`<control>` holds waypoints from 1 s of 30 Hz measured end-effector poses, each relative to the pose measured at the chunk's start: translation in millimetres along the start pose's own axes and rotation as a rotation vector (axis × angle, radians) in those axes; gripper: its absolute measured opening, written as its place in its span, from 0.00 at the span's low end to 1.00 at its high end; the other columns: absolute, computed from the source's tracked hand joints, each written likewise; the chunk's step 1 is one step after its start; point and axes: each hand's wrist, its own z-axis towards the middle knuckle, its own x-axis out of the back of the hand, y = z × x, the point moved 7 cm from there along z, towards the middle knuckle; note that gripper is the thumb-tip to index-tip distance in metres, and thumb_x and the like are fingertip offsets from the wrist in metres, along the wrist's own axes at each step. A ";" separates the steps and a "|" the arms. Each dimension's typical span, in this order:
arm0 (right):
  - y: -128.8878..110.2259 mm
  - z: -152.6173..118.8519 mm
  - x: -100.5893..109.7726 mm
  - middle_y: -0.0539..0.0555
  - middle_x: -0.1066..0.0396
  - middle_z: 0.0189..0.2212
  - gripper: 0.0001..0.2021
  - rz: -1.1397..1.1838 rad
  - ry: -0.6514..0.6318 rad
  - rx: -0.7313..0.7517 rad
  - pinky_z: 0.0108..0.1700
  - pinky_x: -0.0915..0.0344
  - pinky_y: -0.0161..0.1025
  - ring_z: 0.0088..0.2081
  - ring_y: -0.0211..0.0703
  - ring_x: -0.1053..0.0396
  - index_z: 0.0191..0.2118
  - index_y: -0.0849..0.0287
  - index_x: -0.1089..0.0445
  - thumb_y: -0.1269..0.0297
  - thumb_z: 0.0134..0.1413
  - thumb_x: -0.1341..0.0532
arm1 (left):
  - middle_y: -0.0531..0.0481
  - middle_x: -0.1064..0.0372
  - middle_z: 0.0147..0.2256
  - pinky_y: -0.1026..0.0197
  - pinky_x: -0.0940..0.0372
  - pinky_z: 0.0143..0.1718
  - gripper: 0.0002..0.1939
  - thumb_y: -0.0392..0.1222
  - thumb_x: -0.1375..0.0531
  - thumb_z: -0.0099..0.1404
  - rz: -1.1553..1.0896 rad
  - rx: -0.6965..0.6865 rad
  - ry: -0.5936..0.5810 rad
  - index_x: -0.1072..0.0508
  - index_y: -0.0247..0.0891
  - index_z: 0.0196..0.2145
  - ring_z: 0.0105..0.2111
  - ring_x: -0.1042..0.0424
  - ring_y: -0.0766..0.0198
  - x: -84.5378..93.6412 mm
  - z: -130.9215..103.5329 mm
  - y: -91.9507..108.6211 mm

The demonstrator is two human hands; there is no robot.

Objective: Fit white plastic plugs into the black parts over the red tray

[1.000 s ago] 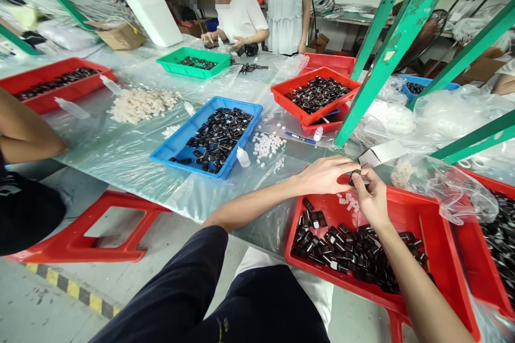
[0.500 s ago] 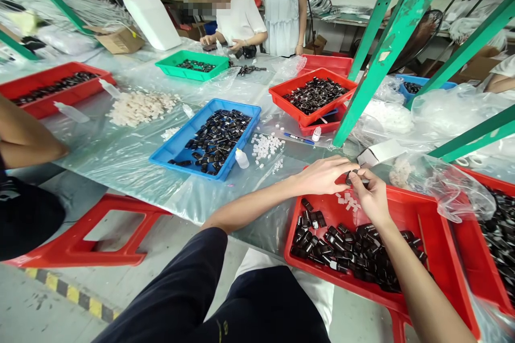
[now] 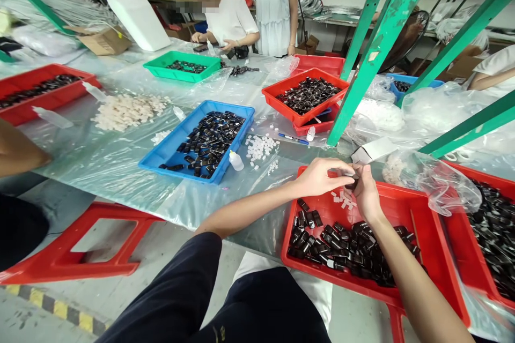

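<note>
Both my hands meet above the far edge of a red tray. Between their fingertips is a small black piece, partly covered by the fingers. My left hand reaches in from the left, thumb and fingers pinched on the piece. My right hand has its fingers closed round the piece from the right. Below them, several black pieces lie heaped in the tray, with small white pieces near its far side.
Left of my hands are a blue tray of black pieces, a small bottle and scattered white pieces. A slanted green post stands beyond. Another red tray is at the right. People work across the table.
The view has shifted slightly. My left hand's fingers have changed from lying over the black piece to a raised pinch at it. My right hand has turned a little, its fingers now more upright.
</note>
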 end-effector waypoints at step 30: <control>-5.3 -12.1 -13.8 0.40 0.39 0.25 0.25 -0.130 -0.366 -0.074 0.28 0.38 0.34 0.23 0.34 0.42 0.53 0.52 0.41 0.67 0.48 0.35 | 0.46 0.24 0.45 0.54 0.30 0.50 0.14 0.34 0.34 0.62 -0.040 0.074 -0.081 0.26 0.37 0.46 0.43 0.27 0.63 -3.3 4.9 -17.4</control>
